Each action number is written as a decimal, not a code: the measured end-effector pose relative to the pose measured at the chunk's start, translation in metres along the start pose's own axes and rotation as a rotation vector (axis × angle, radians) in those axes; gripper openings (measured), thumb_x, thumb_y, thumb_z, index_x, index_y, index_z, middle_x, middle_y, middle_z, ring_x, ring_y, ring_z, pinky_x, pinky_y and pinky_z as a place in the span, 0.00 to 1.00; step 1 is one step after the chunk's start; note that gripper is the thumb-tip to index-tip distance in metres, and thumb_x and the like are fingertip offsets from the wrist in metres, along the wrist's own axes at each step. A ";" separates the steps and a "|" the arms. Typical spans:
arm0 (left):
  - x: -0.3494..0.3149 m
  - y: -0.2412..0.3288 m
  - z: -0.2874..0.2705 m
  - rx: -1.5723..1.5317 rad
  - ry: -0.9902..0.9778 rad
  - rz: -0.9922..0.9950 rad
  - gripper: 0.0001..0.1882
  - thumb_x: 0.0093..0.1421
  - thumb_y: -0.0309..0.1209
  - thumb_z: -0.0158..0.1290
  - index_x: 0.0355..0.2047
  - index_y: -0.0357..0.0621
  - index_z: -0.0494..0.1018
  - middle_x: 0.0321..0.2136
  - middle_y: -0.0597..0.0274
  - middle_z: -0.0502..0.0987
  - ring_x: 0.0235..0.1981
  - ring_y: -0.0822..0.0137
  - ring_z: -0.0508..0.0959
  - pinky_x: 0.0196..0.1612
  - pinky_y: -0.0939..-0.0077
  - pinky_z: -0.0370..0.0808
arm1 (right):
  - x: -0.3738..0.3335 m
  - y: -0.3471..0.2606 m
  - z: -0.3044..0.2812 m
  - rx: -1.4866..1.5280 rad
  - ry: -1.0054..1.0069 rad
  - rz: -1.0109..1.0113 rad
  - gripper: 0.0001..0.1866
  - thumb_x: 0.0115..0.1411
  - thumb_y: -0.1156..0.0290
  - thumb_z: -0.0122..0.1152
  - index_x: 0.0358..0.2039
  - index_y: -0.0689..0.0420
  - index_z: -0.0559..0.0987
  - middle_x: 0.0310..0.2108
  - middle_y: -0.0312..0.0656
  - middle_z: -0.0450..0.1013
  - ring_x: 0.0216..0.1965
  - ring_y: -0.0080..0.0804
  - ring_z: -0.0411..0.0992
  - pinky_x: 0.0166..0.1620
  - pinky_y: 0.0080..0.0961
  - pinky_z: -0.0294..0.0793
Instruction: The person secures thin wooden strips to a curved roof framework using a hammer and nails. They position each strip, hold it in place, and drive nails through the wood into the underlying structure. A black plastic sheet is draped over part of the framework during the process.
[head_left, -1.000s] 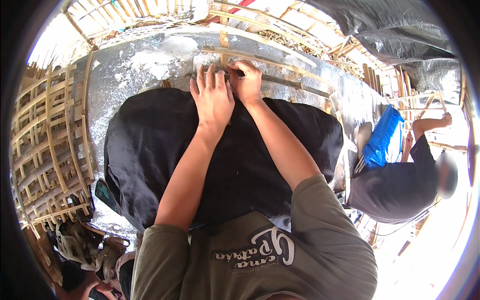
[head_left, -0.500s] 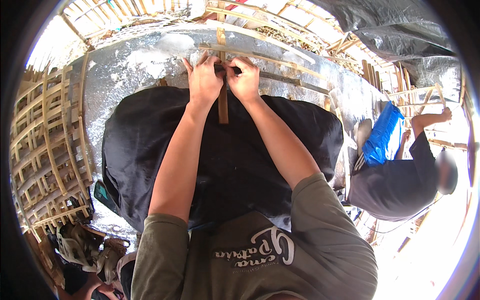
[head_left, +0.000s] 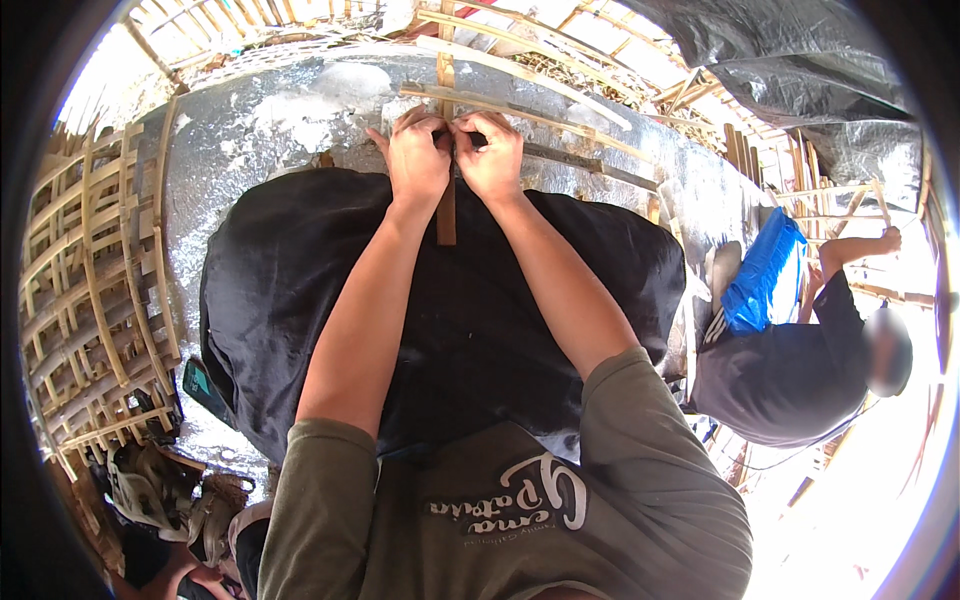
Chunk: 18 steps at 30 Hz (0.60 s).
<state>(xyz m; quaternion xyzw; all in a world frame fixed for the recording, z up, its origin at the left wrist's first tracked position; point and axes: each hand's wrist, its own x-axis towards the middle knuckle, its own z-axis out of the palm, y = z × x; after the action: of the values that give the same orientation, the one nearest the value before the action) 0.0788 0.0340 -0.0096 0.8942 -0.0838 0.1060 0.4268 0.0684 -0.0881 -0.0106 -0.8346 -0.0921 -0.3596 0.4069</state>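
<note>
My left hand (head_left: 418,162) and my right hand (head_left: 490,157) meet side by side over an upright wooden slat (head_left: 446,220), fingers curled and thumbs close together. Both are closed at the point where a dark crosswise slat (head_left: 592,163) runs off to the right. Something dark shows inside the curled fingers, but I cannot make out what they grip. Just beyond my fingertips a lighter bamboo strip (head_left: 560,123) lies across the upright slat. The lower end of the upright slat rests over the black cloth (head_left: 470,320) spread across my lap.
A woven bamboo panel (head_left: 95,290) leans at the left. Near my left side lies a phone-like object (head_left: 203,384) with a teal face. At the right another person (head_left: 780,380) sits by a blue plastic sheet (head_left: 765,270). Grey sheeting (head_left: 800,70) hangs at the upper right.
My hands have shifted slightly right and closer together, and the dark piece between my fingers is now mostly hidden. The other person's raised arm has lowered slightly.
</note>
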 end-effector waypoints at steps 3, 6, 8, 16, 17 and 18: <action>0.000 0.001 0.000 0.005 -0.007 0.011 0.07 0.55 0.23 0.60 0.33 0.47 0.84 0.46 0.62 0.83 0.62 0.57 0.73 0.68 0.19 0.40 | 0.000 -0.001 -0.001 -0.006 -0.007 0.001 0.07 0.48 0.83 0.69 0.24 0.60 0.78 0.28 0.44 0.80 0.32 0.47 0.77 0.37 0.38 0.78; -0.001 -0.002 0.000 0.009 -0.004 0.040 0.07 0.55 0.24 0.60 0.33 0.47 0.84 0.45 0.62 0.83 0.61 0.57 0.73 0.67 0.17 0.39 | 0.001 -0.004 -0.003 -0.016 -0.013 0.001 0.07 0.47 0.83 0.69 0.24 0.59 0.78 0.28 0.44 0.80 0.33 0.46 0.77 0.37 0.38 0.78; 0.000 -0.004 0.000 0.006 0.013 0.061 0.07 0.55 0.24 0.61 0.34 0.47 0.84 0.44 0.62 0.84 0.60 0.56 0.75 0.66 0.16 0.38 | 0.002 -0.006 -0.003 -0.028 -0.017 -0.009 0.07 0.47 0.84 0.68 0.24 0.59 0.79 0.28 0.44 0.79 0.34 0.46 0.77 0.38 0.38 0.78; 0.000 -0.006 -0.001 -0.036 0.056 0.105 0.08 0.53 0.22 0.59 0.33 0.47 0.84 0.43 0.62 0.84 0.59 0.56 0.76 0.67 0.19 0.39 | 0.001 -0.009 -0.008 -0.084 -0.038 -0.095 0.08 0.44 0.81 0.69 0.25 0.58 0.80 0.30 0.42 0.79 0.39 0.45 0.77 0.41 0.37 0.79; -0.001 -0.006 -0.002 -0.037 0.050 0.108 0.09 0.53 0.21 0.59 0.33 0.47 0.84 0.43 0.63 0.84 0.59 0.56 0.76 0.68 0.20 0.39 | 0.000 -0.010 -0.009 -0.085 -0.050 -0.084 0.08 0.44 0.81 0.69 0.26 0.58 0.80 0.31 0.42 0.79 0.40 0.45 0.77 0.42 0.38 0.79; -0.001 -0.006 -0.003 -0.027 0.033 0.106 0.09 0.53 0.21 0.59 0.33 0.47 0.84 0.43 0.64 0.84 0.60 0.57 0.75 0.68 0.19 0.39 | -0.001 -0.012 -0.010 -0.086 -0.062 -0.073 0.09 0.43 0.80 0.70 0.27 0.58 0.80 0.32 0.42 0.78 0.41 0.46 0.76 0.42 0.38 0.79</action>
<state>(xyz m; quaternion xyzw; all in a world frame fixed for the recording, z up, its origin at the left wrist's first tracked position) 0.0793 0.0397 -0.0124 0.8808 -0.1255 0.1419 0.4340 0.0574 -0.0874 0.0002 -0.8580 -0.1195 -0.3519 0.3545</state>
